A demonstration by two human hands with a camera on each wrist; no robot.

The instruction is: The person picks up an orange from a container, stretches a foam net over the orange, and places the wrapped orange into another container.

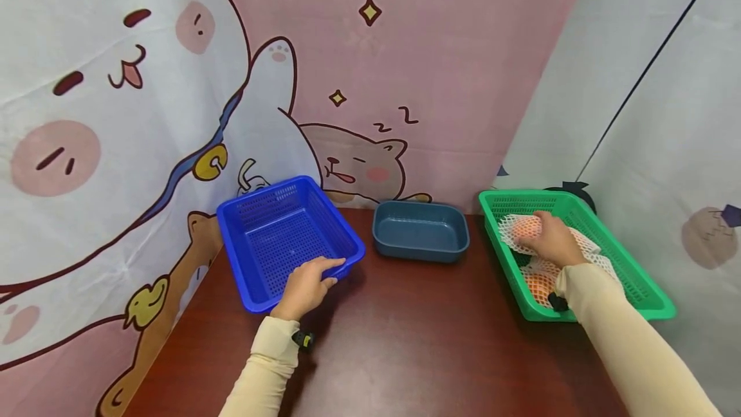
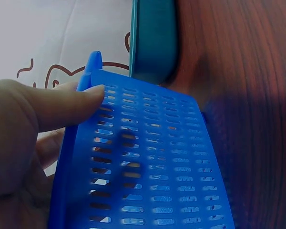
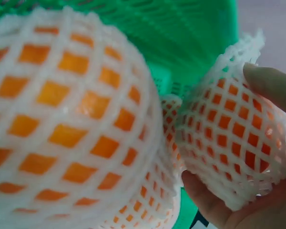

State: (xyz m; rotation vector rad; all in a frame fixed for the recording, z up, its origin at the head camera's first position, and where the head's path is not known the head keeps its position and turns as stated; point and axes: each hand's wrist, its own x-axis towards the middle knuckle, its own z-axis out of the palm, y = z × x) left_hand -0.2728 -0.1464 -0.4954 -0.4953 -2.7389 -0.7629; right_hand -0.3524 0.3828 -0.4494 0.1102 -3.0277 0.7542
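My left hand [image 1: 305,288] grips the near right corner of a blue plastic basket [image 1: 236,262], thumb [image 2: 71,107] on the outer slotted wall and fingers over the rim. Nothing lies inside that basket. Over at the right, my right hand [image 1: 552,240] reaches into a green basket [image 1: 637,275] and holds an orange fruit in a white foam net [image 3: 229,129] between thumb and fingers. More netted orange fruits [image 3: 66,124] lie around it in the green basket, partly hidden by my hand and sleeve.
A dark teal rectangular dish [image 1: 419,253] stands between the two baskets at the back of the reddish-brown table [image 1: 434,340]. Behind the table hangs a printed cartoon cloth [image 1: 405,50], which also runs along the left side.
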